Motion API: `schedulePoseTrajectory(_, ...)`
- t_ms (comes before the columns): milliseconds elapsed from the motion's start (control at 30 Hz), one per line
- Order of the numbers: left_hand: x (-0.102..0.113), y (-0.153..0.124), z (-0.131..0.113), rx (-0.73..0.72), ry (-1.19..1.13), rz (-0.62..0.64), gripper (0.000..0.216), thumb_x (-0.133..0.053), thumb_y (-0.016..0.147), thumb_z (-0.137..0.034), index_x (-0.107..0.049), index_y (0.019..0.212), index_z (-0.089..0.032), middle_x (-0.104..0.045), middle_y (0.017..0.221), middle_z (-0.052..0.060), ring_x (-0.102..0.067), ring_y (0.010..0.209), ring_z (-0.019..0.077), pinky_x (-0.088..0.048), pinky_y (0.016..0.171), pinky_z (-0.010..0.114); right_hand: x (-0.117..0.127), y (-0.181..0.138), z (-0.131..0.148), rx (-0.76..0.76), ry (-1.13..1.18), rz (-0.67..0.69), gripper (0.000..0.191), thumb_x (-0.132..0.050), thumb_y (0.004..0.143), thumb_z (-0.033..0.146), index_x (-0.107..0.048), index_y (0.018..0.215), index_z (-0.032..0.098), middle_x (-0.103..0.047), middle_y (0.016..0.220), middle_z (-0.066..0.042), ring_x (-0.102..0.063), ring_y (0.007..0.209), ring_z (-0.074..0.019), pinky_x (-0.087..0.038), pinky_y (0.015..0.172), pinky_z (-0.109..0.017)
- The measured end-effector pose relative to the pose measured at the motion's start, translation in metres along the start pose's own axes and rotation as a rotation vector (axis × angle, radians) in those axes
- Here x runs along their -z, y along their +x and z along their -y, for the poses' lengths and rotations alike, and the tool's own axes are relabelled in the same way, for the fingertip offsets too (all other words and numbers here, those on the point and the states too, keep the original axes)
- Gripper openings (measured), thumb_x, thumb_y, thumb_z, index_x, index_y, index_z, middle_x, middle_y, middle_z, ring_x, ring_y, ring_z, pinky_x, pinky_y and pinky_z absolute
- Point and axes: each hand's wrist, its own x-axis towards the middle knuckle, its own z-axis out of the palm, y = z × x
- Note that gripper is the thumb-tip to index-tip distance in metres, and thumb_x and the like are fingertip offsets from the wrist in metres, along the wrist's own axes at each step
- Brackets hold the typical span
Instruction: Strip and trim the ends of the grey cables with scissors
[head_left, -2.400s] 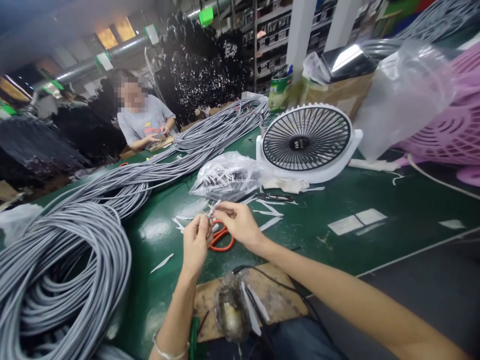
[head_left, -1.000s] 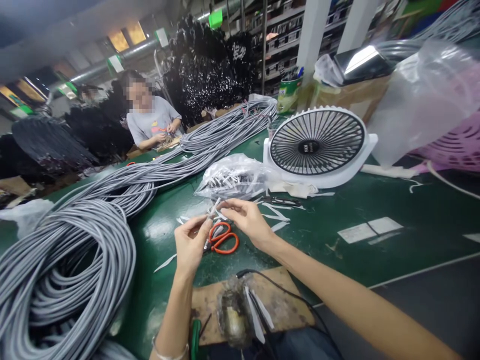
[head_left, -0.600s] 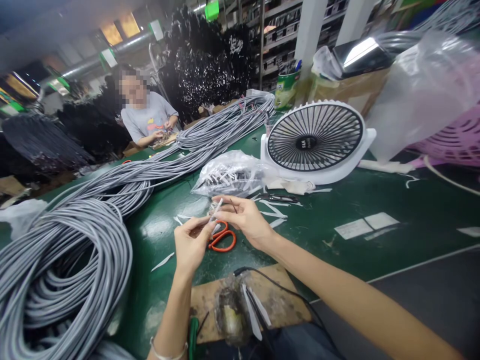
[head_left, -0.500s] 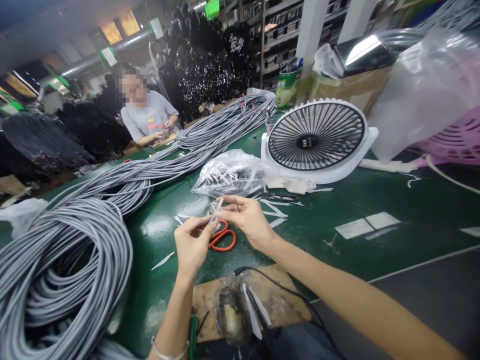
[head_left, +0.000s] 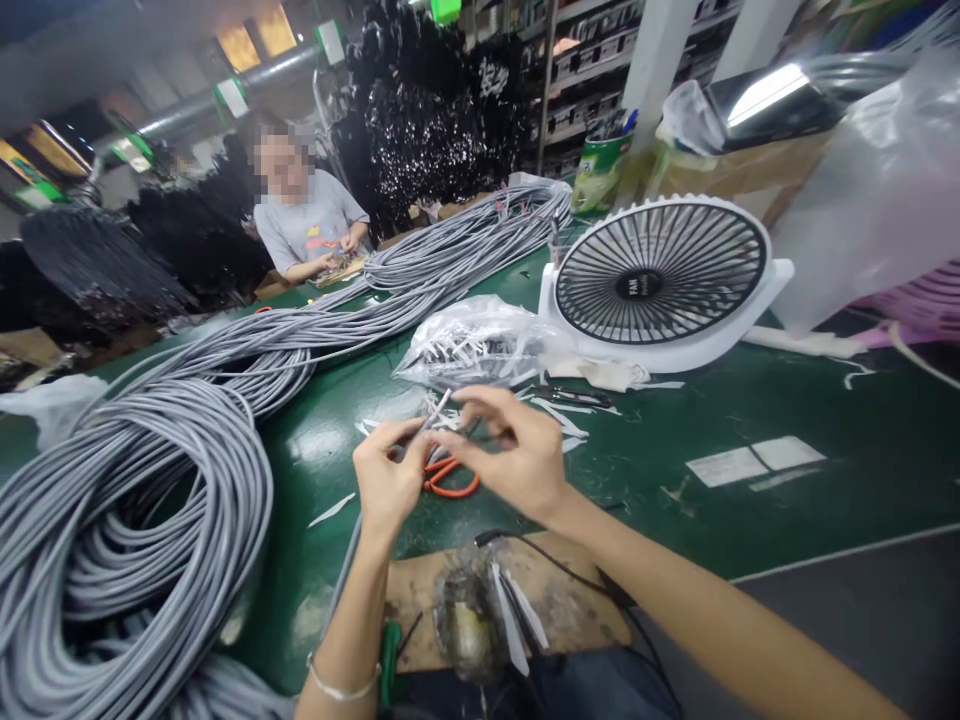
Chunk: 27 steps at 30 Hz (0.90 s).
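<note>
Both hands meet over green table (head_left: pixel 825 420), at a small white strip (head_left: pixel 441 405).
L hand (head_left: pixel 386 482) pinches the strip btw thumb & forefinger, raised just above orange scissors (head_left: pixel 452 480), prob. so both hands can reach it. R hand (head_left: pixel 517 455) curls at strip's tip; blurred, cannot tell if it grips.

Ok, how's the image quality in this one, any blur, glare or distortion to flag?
Head view: the right hand is motion-smeared, the left hand sharper, and the white strip between them is hard to read; overhead light glares off the green table; wide-angle bending tilts the white pillar; the top-left corner is hazy.
</note>
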Motion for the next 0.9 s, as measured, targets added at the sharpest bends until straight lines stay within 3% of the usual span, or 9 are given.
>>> schedulePoseTrajectory(67, 0.006, 0.002, -0.001, 0.009, -0.094, -0.024, 0.015, -0.063, 0.068, -0.027, -0.073, 0.075, -0.017, -0.061, 0.065, 0.002, -0.053, 0.058, 0.0113, -0.036, 0.048, 0.020, 0.005, 0.008, -0.007, -0.030, -0.213, 0.015, 0.020, -0.056, 0.082, 0.036, -0.061, 0.088, 0.018, -0.061, 0.057, 0.002, -0.052, 0.045, -0.0102, -0.035, 0.047, -0.021)
schedulePoseTrajectory(167, 0.013, 0.002, -0.001, -0.018, -0.148, -0.046, 0.018, -0.066, 0.068, -0.026, -0.074, 0.081, -0.018, -0.056, 0.062, 0.000, -0.048, 0.056, 0.0095, -0.034, 0.046, 0.019, 0.006, 0.013, -0.011, 0.102, -0.358, 0.031, 0.023, -0.046, 0.089, 0.029, -0.061, 0.075, 0.017, -0.062, 0.059, -0.001, -0.055, 0.055, -0.0129, -0.035, 0.054, -0.023)
schedulePoseTrajectory(333, 0.011, -0.001, -0.001, -0.085, -0.095, -0.061, 0.014, -0.067, 0.067, -0.023, -0.074, 0.078, -0.018, -0.052, 0.056, -0.002, -0.044, 0.052, 0.0082, -0.035, 0.046, 0.019, 0.002, 0.007, -0.005, 0.334, -0.396, -0.016, 0.022, -0.049, 0.088, 0.021, -0.062, 0.071, 0.016, -0.063, 0.059, -0.001, -0.048, 0.058, -0.0130, -0.030, 0.059, -0.027)
schedulePoseTrajectory(600, 0.006, -0.004, -0.008, -0.154, -0.014, -0.111, 0.010, -0.068, 0.066, -0.021, -0.074, 0.074, -0.019, -0.054, 0.053, -0.002, -0.045, 0.049, 0.0078, -0.036, 0.046, 0.019, 0.003, 0.005, -0.007, 0.382, -0.374, 0.053, 0.019, -0.052, 0.086, 0.020, -0.064, 0.072, 0.016, -0.065, 0.061, -0.002, -0.047, 0.060, -0.0137, -0.028, 0.060, -0.029)
schedulePoseTrajectory(700, 0.006, -0.003, -0.008, -0.097, -0.040, -0.054, 0.011, -0.069, 0.065, -0.023, -0.075, 0.072, -0.019, -0.056, 0.053, -0.001, -0.044, 0.048, 0.0079, -0.033, 0.044, 0.019, -0.001, 0.003, -0.008, 0.263, -0.190, 0.113, 0.019, -0.052, 0.085, 0.020, -0.065, 0.072, 0.015, -0.067, 0.064, -0.003, -0.051, 0.061, -0.0138, -0.035, 0.060, -0.028)
schedulePoseTrajectory(833, 0.004, -0.002, -0.009, 0.011, -0.068, 0.048, 0.012, -0.070, 0.062, -0.027, -0.075, 0.069, -0.018, -0.057, 0.052, 0.000, -0.044, 0.047, 0.0084, -0.030, 0.042, 0.020, -0.007, 0.003, -0.008, -0.130, 0.165, 0.233, 0.018, -0.053, 0.082, 0.022, -0.063, 0.069, 0.016, -0.067, 0.065, -0.003, -0.058, 0.057, -0.0127, -0.044, 0.056, -0.023)
schedulePoseTrajectory(900, 0.003, -0.003, -0.010, 0.041, -0.071, 0.071, 0.014, -0.070, 0.061, -0.026, -0.075, 0.070, -0.017, -0.056, 0.051, 0.000, -0.045, 0.047, 0.0091, -0.030, 0.042, 0.020, -0.008, 0.004, -0.006, -0.302, 0.272, 0.222, 0.018, -0.054, 0.081, 0.024, -0.063, 0.068, 0.016, -0.066, 0.062, -0.002, -0.059, 0.055, -0.0131, -0.045, 0.051, -0.022)
